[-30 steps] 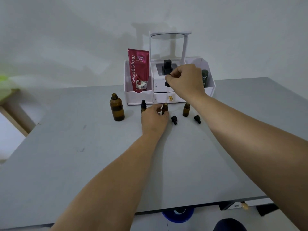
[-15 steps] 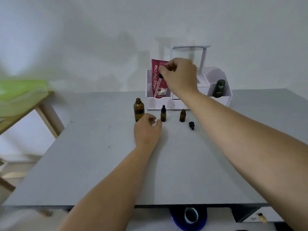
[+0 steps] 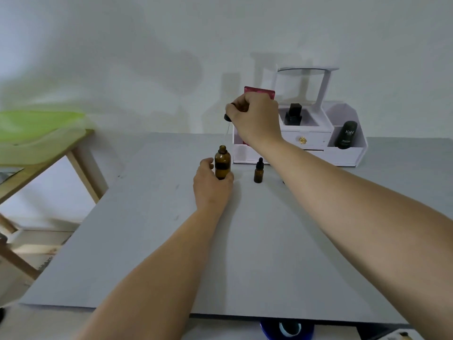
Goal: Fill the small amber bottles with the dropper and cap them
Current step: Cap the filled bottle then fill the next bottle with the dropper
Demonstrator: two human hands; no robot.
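Left hand (image 3: 212, 186) gripping large amber bottle (image 3: 222, 163), right hand (image 3: 255, 119) pinching dropper (image 3: 227, 123) above it

A single wide-angle view looks from head height, forward and down over the counter (image 3: 245, 253) toward the wall. Both forearms enter from the bottom edge, and the hands sit near the frame's centre, at arm's length.

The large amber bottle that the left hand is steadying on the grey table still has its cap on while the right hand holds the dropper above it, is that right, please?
Not quite. The head view shows the large amber bottle uncapped, its neck open. The rest holds: the left hand steadies it on the grey table, and the right hand holds the dropper above it.
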